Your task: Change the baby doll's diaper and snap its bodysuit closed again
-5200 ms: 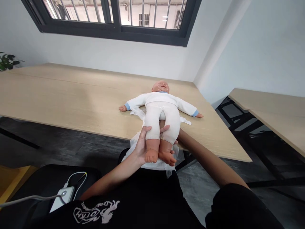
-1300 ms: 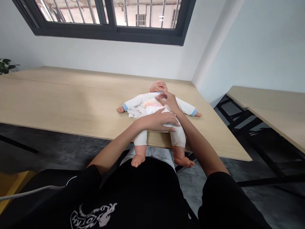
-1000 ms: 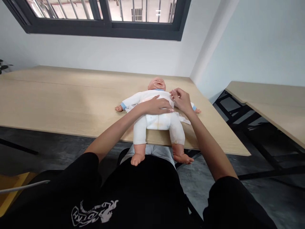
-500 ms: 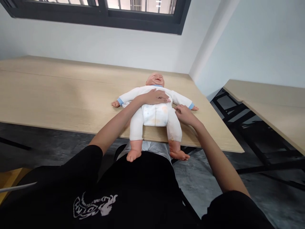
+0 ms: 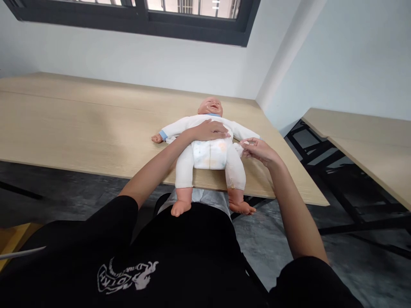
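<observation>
A baby doll (image 5: pixel 184 170) in white clothing with blue cuffs lies on its back on the table, its head away from me and its feet hanging over the near edge. A printed white diaper (image 5: pixel 209 155) covers its front between the legs. My left hand (image 5: pixel 211 129) rests flat on the doll's belly, at the diaper's upper edge. At the doll's right-hand side in view, my right hand (image 5: pixel 258 149) pinches the white side flap of the diaper (image 5: pixel 238 148), which sticks out beside the hip. The diaper's back part is hidden under the doll.
The wooden table (image 5: pixel 80 124) runs wide to the left and meets the wall at the back. A second table (image 5: pixel 362 137) with black legs stands at the right, across a gap. A dark-framed window (image 5: pixel 195 30) is above. Something yellow (image 5: pixel 19 239) shows at the lower left.
My right hand has moved outward to the right from the doll's hip, drawing the diaper's side flap out into view. My left hand stays in place on the belly.
</observation>
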A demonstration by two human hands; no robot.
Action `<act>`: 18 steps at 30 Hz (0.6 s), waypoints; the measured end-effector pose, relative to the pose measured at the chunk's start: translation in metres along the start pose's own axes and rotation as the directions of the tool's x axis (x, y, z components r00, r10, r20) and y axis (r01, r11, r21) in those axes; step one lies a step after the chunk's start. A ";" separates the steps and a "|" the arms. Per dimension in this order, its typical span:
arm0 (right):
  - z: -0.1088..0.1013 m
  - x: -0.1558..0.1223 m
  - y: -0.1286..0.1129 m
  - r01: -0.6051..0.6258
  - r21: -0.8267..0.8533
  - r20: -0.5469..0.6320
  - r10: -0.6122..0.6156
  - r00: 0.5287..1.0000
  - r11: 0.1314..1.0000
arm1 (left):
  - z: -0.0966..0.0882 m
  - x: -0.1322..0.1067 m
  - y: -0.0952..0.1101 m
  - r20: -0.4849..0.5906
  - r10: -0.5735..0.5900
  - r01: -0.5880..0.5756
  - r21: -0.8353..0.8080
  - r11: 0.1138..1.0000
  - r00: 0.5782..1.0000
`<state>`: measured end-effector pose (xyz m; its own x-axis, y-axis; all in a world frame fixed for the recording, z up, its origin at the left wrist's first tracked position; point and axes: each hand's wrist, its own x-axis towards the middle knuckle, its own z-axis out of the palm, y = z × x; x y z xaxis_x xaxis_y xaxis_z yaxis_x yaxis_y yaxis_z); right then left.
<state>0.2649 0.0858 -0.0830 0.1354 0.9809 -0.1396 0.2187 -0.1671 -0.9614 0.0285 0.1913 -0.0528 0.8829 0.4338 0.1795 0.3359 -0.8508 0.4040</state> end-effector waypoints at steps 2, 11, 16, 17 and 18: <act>-0.003 0.002 -0.001 0.002 0.109 -0.068 0.006 0.998 0.994 | 0.000 0.000 0.000 -0.001 -0.009 0.009 0.005 1.000 1.000; -0.008 0.002 -0.004 0.096 0.459 -0.112 -0.049 0.992 0.883 | 0.001 0.000 -0.001 -0.020 -0.003 0.003 -0.012 1.000 1.000; -0.002 0.006 -0.021 0.093 0.441 -0.041 -0.083 0.996 0.892 | 0.002 0.002 -0.003 -0.005 -0.026 0.026 -0.044 0.999 1.000; 0.000 0.007 -0.026 0.096 0.421 -0.046 -0.085 0.995 0.902 | 0.002 0.002 -0.003 -0.002 -0.029 0.029 -0.046 0.999 1.000; 0.003 0.009 -0.030 0.100 0.401 -0.053 -0.086 0.995 0.910 | 0.002 0.003 -0.003 -0.002 -0.032 0.032 -0.043 0.999 0.999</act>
<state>0.2562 0.1005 -0.0560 0.1668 0.9850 -0.0434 -0.1750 -0.0137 -0.9845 0.0306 0.1940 -0.0556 0.8709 0.4618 0.1683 0.3497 -0.8228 0.4480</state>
